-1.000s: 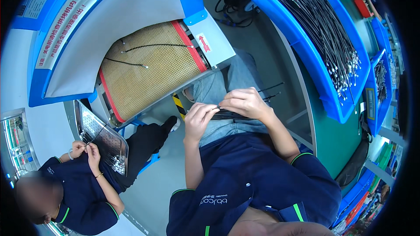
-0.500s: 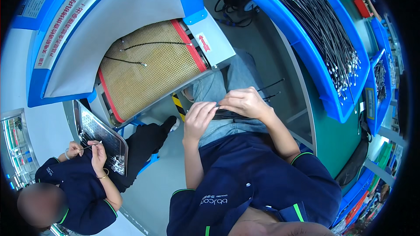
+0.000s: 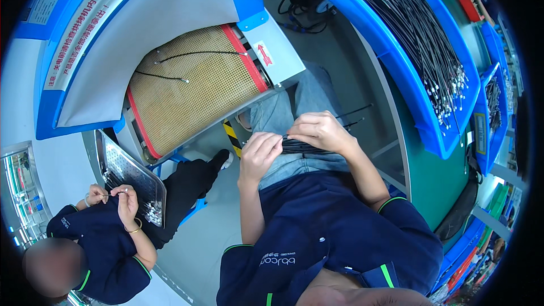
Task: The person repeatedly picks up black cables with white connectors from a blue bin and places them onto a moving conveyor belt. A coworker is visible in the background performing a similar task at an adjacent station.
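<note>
Above my lap, both hands pinch a thin black cable (image 3: pixel 285 136), their fingertips close together. My left hand (image 3: pixel 260 156) is closed with curled fingers at one side of it. Opposite, my right hand (image 3: pixel 320 132) grips it between thumb and fingers; the fingers hide most of the held part. Beneath the hands a bundle of black cables (image 3: pixel 306 148) lies across my thighs. Thin black cable ends (image 3: pixel 356 110) stick out past my right hand.
Ahead on the left is a mesh conveyor belt (image 3: pixel 192 99) with two black cables (image 3: pixel 201 54) on it. On the right, a blue bin (image 3: pixel 422 127) full of cables stands on a green table (image 3: pixel 422 192). At lower left a co-worker (image 3: pixel 105 249) handles a cable beside a metal tray (image 3: pixel 130 164).
The cables on the belt have shifted slightly away from me, toward the machine. My hands have moved a touch to the right, still pinching the cable. The co-worker's hands have shifted slightly.
</note>
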{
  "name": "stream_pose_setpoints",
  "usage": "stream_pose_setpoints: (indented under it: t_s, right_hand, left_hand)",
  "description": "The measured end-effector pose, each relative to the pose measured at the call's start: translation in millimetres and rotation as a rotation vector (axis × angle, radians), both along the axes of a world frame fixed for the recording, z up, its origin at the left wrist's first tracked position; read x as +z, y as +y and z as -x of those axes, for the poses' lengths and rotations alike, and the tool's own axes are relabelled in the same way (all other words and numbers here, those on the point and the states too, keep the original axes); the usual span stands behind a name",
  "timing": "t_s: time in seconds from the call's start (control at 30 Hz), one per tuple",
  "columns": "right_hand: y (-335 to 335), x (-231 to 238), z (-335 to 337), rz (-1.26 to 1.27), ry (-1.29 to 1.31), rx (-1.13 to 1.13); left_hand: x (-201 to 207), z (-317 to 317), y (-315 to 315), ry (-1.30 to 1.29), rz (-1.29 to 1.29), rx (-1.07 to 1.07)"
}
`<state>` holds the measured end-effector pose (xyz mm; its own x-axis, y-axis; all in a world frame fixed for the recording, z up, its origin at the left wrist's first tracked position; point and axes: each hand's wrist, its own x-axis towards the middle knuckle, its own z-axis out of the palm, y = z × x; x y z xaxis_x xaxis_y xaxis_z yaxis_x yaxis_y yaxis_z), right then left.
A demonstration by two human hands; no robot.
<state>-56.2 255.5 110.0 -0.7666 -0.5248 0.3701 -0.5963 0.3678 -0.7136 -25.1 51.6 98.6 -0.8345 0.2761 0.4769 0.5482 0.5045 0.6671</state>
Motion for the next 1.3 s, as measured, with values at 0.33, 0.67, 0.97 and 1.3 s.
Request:
stream_pose_setpoints:
  t_s: [0.33, 0.67, 0.97, 1.3]
  right_hand:
    - [-1, -6, 0, 0.087, -0.119, -0.007]
    - [7, 5, 0, -0.029, -0.319, -0.05]
    - [35, 2, -5, -0.203, -0.327, -0.237]
    - [5, 2, -2, -0.228, -0.326, -0.195]
  left_hand:
    - [-5, -1, -6, -0.019, 0.025, 0.019]
    - [-9, 6, -21, -0.03, 0.041, 0.077]
    - [-29, 3, -24, -0.408, -0.292, 0.3]
    - [-46, -14, 31, -0.891, -1.205, 0.238]
